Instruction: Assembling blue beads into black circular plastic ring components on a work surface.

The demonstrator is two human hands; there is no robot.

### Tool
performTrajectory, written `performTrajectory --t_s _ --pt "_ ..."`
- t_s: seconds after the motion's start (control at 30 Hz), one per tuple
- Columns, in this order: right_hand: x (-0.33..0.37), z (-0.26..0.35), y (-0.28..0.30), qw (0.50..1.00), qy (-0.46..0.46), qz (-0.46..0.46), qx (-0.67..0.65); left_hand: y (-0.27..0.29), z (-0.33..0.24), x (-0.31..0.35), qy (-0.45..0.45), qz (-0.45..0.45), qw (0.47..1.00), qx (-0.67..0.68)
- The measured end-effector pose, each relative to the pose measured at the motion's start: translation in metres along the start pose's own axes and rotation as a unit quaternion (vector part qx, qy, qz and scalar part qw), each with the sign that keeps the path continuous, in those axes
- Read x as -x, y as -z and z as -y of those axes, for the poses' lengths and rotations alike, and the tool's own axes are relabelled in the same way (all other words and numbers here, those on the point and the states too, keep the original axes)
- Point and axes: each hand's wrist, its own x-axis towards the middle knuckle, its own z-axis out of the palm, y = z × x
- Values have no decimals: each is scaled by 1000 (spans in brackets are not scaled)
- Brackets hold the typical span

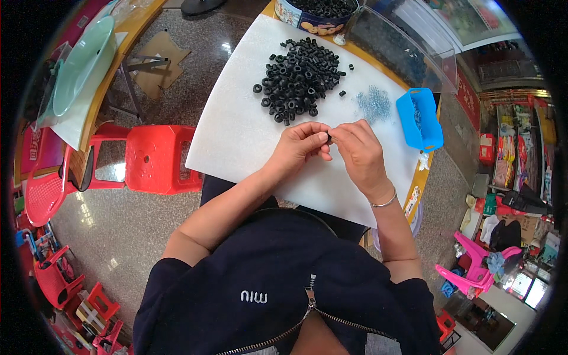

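Observation:
Over the near part of a white sheet-covered table [231, 136], my two hands meet at the fingertips. My left hand [294, 147] pinches a small black ring-like part [329, 137] between thumb and forefinger. My right hand [362, 152], with a bracelet at the wrist, has its fingertips pressed together against that part; anything tiny between them is hidden. Beyond the hands lies a heap of similar black parts [300, 77], some with a hole through them. To its right is a scatter of tiny clear-bluish pieces [374, 104], beside a blue plastic basket [435, 131] with more of them inside.
A round tin [313, 25] full of black parts stands at the table's far edge, next to a transparent bin [387, 36]. Two loose black parts lie right of the heap. A red stool [158, 157] is at the left, and a pale green basin [89, 65] sits on another table.

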Motion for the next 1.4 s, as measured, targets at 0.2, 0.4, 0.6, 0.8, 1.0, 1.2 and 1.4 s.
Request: performTrajectory --t_s 0.2,0.4,0.6,0.8,1.0,1.2,1.4 --pt "1 0 2 997 50 26 44 -2 1 1 -2 -5 999 -38" --pt "9 -6 8 967 -185 46 -171 -2 2 1 -5 0 998 -66" --pt "15 -15 2 986 -82 10 -141 -3 1 2 3 -8 997 -83" --pt "17 -16 -1 998 5 8 -64 -4 -1 1 21 -9 994 -108" --pt "19 -9 -5 999 13 -2 -36 -7 -3 4 -15 37 988 -149" --pt "21 -3 -2 995 -52 11 -83 -5 -2 3 6 33 990 -140" --pt "24 4 -14 973 -184 -51 -133 -2 1 1 -9 34 993 -112"
